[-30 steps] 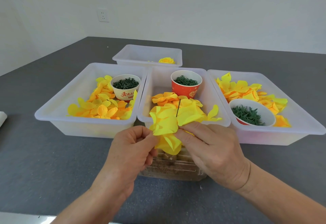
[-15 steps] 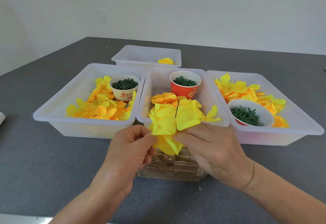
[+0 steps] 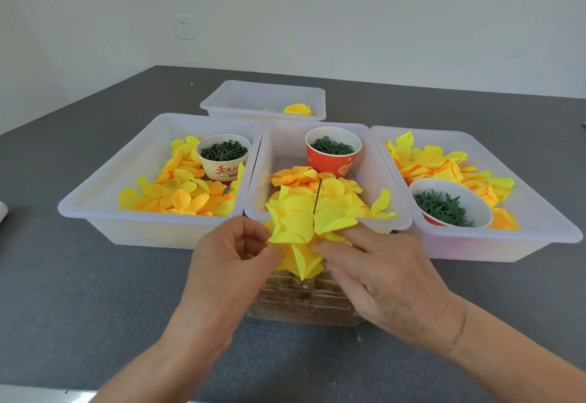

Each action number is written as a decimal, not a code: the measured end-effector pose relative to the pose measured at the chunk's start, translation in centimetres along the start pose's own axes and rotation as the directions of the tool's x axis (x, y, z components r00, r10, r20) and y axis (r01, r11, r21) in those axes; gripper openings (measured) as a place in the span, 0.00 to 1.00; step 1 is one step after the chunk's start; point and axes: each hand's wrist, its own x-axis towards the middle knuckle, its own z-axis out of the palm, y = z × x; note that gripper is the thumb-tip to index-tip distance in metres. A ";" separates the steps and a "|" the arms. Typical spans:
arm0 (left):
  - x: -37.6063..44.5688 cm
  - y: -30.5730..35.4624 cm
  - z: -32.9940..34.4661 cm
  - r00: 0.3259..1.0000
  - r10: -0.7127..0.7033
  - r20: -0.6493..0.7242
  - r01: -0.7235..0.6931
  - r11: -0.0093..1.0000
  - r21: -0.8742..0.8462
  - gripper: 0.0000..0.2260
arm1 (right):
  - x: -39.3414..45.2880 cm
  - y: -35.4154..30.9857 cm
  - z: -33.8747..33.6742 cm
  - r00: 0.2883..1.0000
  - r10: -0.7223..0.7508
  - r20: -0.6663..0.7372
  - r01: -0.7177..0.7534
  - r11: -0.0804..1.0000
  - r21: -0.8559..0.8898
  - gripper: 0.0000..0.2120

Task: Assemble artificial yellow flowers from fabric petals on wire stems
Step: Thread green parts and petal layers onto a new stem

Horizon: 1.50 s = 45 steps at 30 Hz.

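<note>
Nearest the camera, a clear box [image 3: 301, 304] with brownish filling sits on the table [image 3: 79, 291]. It appears to anchor the wire stem [image 3: 317, 196], which rises upright from it, so both hands are free for the petals.

The left hand [image 3: 228, 263] pinches the left edge of the yellow flower [image 3: 304, 225] between thumb and curled fingers. The right hand [image 3: 380, 276] pinches the flower's right side, with the forefinger extended under a petal as support. Holding from both sides likely keeps the threaded petals level while they seat on the stem. The flower sits directly above the clear box, with the stem tip protruding through its centre.

Beyond are three trays within reach. The left tray [image 3: 95, 206] holds loose petals and a white cup [image 3: 223, 158] of dark green parts. The middle tray [image 3: 393, 212] holds petals and a red cup [image 3: 333, 155]. The right tray [image 3: 539, 228] holds petals and a bowl [image 3: 450, 206] of green pieces. Farthest, a small tray [image 3: 253, 98] holds one yellow bloom [image 3: 298, 109], probably finished work.
</note>
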 end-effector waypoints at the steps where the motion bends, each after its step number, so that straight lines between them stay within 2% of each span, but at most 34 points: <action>1: 0.1 -0.1 -0.1 0.998 0.053 -0.014 -0.052 0.997 0.052 0.08 | 0.0 0.0 -0.2 1.000 -0.005 0.021 0.005 1.000 -0.005 0.10; 5: 0.2 0.3 -0.5 0.978 0.206 -0.025 -0.196 0.956 0.220 0.18 | -0.4 0.1 -0.6 0.999 -0.002 0.047 0.001 1.000 0.016 0.11; 10: 0.1 0.8 -0.5 0.955 0.295 0.023 -0.289 0.914 0.285 0.22 | -1.3 -0.1 -0.3 0.997 0.067 -0.037 -0.060 0.985 0.161 0.10; 13: 0.1 0.7 -0.6 0.959 0.283 0.032 -0.280 0.919 0.277 0.22 | -1.6 -0.6 0.0 0.971 0.220 -0.098 -0.171 0.917 0.361 0.08; 15: 0.2 0.6 -0.6 0.958 0.285 0.041 -0.285 0.919 0.272 0.20 | -1.6 -0.8 0.3 0.927 0.356 -0.116 -0.262 0.839 0.476 0.06; 18: 0.1 0.6 -0.5 0.956 0.291 0.037 -0.290 0.921 0.261 0.19 | -1.2 -0.7 0.5 0.877 0.460 -0.138 -0.330 0.787 0.522 0.04; 25: 0.1 0.5 0.0 0.968 0.250 -0.004 -0.242 0.939 0.246 0.14 | -0.2 -0.9 0.2 0.928 0.342 -0.151 -0.267 0.889 0.371 0.06; 29: -0.1 0.4 0.2 0.980 0.199 0.004 -0.195 0.952 0.235 0.15 | -0.2 -0.8 0.3 0.967 0.147 -0.208 -0.147 0.989 0.016 0.06; 32: -0.3 0.4 0.4 0.985 0.173 0.023 -0.174 0.957 0.230 0.15 | 0.2 -0.9 0.7 0.955 0.068 -0.289 -0.136 0.965 -0.223 0.07; 36: 0.0 0.0 0.5 0.982 0.188 0.026 -0.188 0.949 0.255 0.16 | 0.7 -1.1 1.1 0.929 0.088 -0.359 -0.184 0.953 -0.242 0.08; 40: 0.3 -0.1 0.4 0.982 0.185 0.048 -0.191 0.948 0.256 0.17 | 0.9 -1.2 1.7 0.926 0.110 -0.362 -0.196 0.958 -0.209 0.06; 45: 0.8 0.0 0.1 0.980 0.189 0.065 -0.200 0.941 0.273 0.20 | 1.1 -0.5 1.4 0.943 0.067 -0.326 -0.130 0.976 -0.175 0.19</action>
